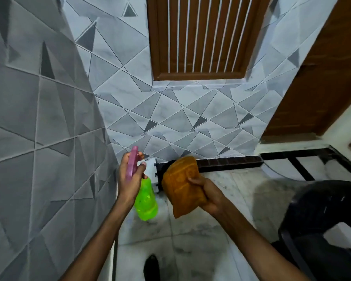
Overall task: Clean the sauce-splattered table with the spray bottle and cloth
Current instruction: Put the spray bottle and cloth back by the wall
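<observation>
Green spray bottle neck hidden in gripping left hand, right hand clutching orange cloth.

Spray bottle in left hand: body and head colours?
Spray bottle: translucent lime-green body, pink trigger head, held in the left hand. Head view, the only one.

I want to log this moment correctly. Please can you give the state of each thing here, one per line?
Spray bottle: held up in the left hand, off the floor, tilted.
Cloth: folded, gripped in the right hand.
Shutter: closed.
Chair: standing on the floor, nobody on it.
</observation>
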Action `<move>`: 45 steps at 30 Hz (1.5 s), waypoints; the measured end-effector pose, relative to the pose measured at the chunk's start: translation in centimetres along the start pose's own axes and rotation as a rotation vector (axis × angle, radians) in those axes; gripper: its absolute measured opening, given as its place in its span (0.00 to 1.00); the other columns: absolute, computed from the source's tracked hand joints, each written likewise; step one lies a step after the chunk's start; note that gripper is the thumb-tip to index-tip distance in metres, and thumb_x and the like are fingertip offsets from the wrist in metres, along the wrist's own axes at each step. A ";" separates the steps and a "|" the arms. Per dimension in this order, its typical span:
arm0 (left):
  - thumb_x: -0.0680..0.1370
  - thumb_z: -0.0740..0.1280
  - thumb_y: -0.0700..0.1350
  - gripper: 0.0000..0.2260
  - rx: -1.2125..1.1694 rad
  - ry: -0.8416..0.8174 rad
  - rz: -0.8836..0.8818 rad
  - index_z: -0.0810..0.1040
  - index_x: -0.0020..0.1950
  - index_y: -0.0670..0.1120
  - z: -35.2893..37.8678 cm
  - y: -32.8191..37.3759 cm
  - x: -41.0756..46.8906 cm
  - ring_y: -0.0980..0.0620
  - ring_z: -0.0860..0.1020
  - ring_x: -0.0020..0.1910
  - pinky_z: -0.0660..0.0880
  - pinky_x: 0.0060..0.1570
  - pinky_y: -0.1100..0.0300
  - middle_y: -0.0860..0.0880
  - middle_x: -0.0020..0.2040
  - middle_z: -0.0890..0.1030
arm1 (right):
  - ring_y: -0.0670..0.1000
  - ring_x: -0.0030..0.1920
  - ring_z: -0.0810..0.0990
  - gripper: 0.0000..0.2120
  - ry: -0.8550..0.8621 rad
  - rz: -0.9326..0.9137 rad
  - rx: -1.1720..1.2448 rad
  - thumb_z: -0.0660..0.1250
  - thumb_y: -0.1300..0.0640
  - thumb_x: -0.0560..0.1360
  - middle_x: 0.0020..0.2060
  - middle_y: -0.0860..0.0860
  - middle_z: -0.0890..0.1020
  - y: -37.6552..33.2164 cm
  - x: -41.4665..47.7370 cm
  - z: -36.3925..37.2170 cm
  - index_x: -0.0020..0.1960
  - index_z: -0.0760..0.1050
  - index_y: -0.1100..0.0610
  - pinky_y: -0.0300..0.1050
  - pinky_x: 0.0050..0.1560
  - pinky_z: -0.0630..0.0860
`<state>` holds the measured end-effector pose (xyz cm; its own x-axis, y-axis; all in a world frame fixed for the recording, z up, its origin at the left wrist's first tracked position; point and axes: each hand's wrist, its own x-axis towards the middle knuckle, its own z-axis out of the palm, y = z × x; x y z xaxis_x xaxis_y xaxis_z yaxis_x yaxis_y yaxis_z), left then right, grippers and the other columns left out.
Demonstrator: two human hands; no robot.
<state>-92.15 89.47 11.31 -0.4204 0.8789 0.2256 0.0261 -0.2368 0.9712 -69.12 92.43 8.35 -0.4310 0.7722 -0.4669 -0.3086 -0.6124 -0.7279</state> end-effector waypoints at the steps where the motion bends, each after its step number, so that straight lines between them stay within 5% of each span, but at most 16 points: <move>1: 0.75 0.68 0.39 0.23 -0.002 -0.010 0.004 0.73 0.64 0.61 -0.2 -0.5 2.7 0.55 0.79 0.51 0.77 0.31 0.64 0.54 0.54 0.79 | 0.65 0.65 0.78 0.23 0.004 0.002 0.000 0.67 0.61 0.78 0.64 0.62 0.80 -1.0 2.5 0.5 0.72 0.70 0.59 0.64 0.66 0.74; 5: 0.74 0.70 0.49 0.20 0.011 -0.053 0.007 0.73 0.65 0.62 -0.4 -2.1 12.1 0.58 0.79 0.51 0.77 0.33 0.61 0.60 0.52 0.79 | 0.63 0.61 0.81 0.36 0.044 -0.027 0.023 0.80 0.57 0.66 0.61 0.61 0.82 -4.9 10.3 2.9 0.70 0.72 0.58 0.61 0.60 0.78; 8: 0.78 0.67 0.38 0.20 0.001 -0.039 0.026 0.71 0.67 0.55 0.0 -3.6 17.5 0.55 0.78 0.53 0.76 0.33 0.63 0.58 0.53 0.78 | 0.61 0.57 0.83 0.49 0.005 -0.041 0.070 0.87 0.54 0.48 0.59 0.61 0.83 -7.0 15.1 3.5 0.67 0.75 0.58 0.56 0.50 0.83; 11: 0.79 0.65 0.32 0.21 0.009 -0.008 -0.009 0.70 0.69 0.47 0.3 -6.1 23.7 0.54 0.77 0.51 0.76 0.33 0.64 0.52 0.54 0.77 | 0.61 0.56 0.84 0.40 0.061 0.021 0.085 0.83 0.56 0.59 0.60 0.62 0.83 -9.0 21.5 3.7 0.68 0.73 0.58 0.57 0.48 0.83; 14: 0.79 0.65 0.34 0.21 0.023 0.032 -0.034 0.69 0.71 0.45 0.6 -9.2 29.0 0.56 0.78 0.49 0.77 0.33 0.64 0.51 0.55 0.78 | 0.61 0.57 0.82 0.25 0.136 0.085 0.085 0.65 0.64 0.76 0.60 0.61 0.82 -10.2 28.3 2.5 0.73 0.69 0.58 0.56 0.46 0.82; 19: 0.79 0.64 0.32 0.19 0.108 0.082 -0.051 0.69 0.68 0.44 1.5 -16.0 37.3 0.61 0.79 0.46 0.77 0.33 0.64 0.62 0.50 0.79 | 0.60 0.55 0.82 0.21 0.174 0.222 0.035 0.61 0.66 0.80 0.57 0.59 0.83 -10.4 40.8 -0.3 0.72 0.70 0.57 0.53 0.42 0.84; 25: 0.81 0.63 0.35 0.10 0.230 0.101 -0.045 0.71 0.61 0.42 0.9 -25.1 45.6 0.61 0.77 0.40 0.78 0.35 0.60 0.48 0.53 0.76 | 0.58 0.53 0.82 0.18 0.232 0.345 -0.016 0.59 0.66 0.81 0.58 0.59 0.81 -7.7 54.8 -3.0 0.69 0.69 0.55 0.55 0.46 0.82; 30: 0.81 0.64 0.39 0.07 0.216 0.137 -0.070 0.72 0.58 0.46 -1.4 -35.4 50.8 0.51 0.76 0.35 0.77 0.37 0.53 0.57 0.49 0.77 | 0.57 0.53 0.84 0.17 0.259 0.396 -0.046 0.59 0.67 0.80 0.56 0.57 0.83 -1.8 65.6 -5.8 0.67 0.72 0.54 0.55 0.47 0.83; 38: 0.80 0.65 0.43 0.12 0.239 0.105 -0.144 0.70 0.60 0.40 -4.6 -53.4 54.3 0.47 0.77 0.41 0.77 0.38 0.55 0.47 0.54 0.77 | 0.63 0.63 0.79 0.27 0.272 0.429 -0.062 0.65 0.65 0.76 0.65 0.62 0.78 9.4 79.8 -9.3 0.74 0.67 0.58 0.65 0.62 0.76; 45: 0.80 0.66 0.44 0.08 0.251 0.111 -0.211 0.71 0.57 0.48 -6.6 -65.4 53.9 0.47 0.78 0.38 0.78 0.37 0.41 0.61 0.47 0.79 | 0.60 0.60 0.81 0.25 0.246 0.428 -0.060 0.61 0.71 0.77 0.62 0.59 0.80 16.7 88.5 -11.0 0.72 0.68 0.58 0.55 0.50 0.83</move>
<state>-122.49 149.65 -40.55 -0.5363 0.8437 0.0215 0.1445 0.0667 0.9873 -103.09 152.39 -50.59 -0.2936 0.4748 -0.8297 -0.0950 -0.8781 -0.4689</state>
